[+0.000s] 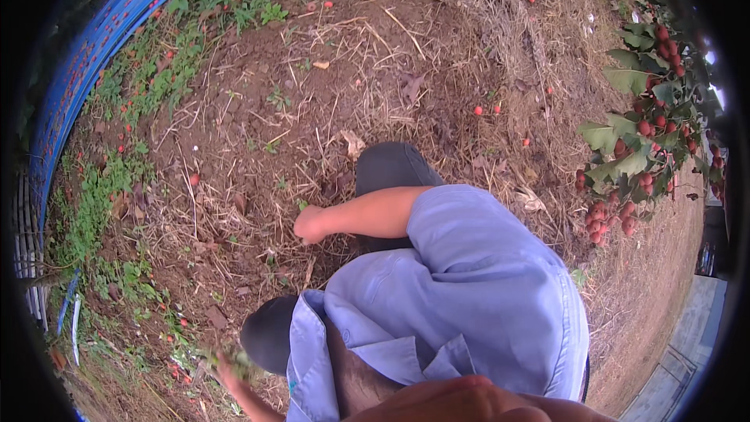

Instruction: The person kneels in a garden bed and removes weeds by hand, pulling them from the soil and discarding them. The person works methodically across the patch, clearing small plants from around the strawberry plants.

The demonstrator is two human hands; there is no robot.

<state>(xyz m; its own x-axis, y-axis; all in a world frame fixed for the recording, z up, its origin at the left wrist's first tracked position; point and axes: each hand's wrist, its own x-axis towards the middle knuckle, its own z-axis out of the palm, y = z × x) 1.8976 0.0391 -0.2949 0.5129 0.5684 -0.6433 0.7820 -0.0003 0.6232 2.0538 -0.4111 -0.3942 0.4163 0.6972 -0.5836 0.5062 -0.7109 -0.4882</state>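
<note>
My right hand (309, 225), on a bare forearm, is low over brown soil (252, 146) strewn with dry straw, in front of my dark-clad knee (392, 167). Its fingers look curled; a small green leaf (303, 205) shows at its edge, but whether the hand holds it is unclear. My left hand (227, 368) is blurred by motion at the lower left, beside the other dark knee (269, 331). Blurred green leaves (243, 362) lie against it, and its grip cannot be made out. Small red fruits (177, 372) lie just left of it. A light blue shirt (469, 281) covers my upper body.
Blue sheeting (111, 41) with scattered red fruits curves along the upper left, bordered by green weeds (88, 217). Leafy branches bearing clusters of red fruit (597, 220) hang at the right. More red fruits (478, 110) dot the ground. A white strip (75, 328) lies at the lower left.
</note>
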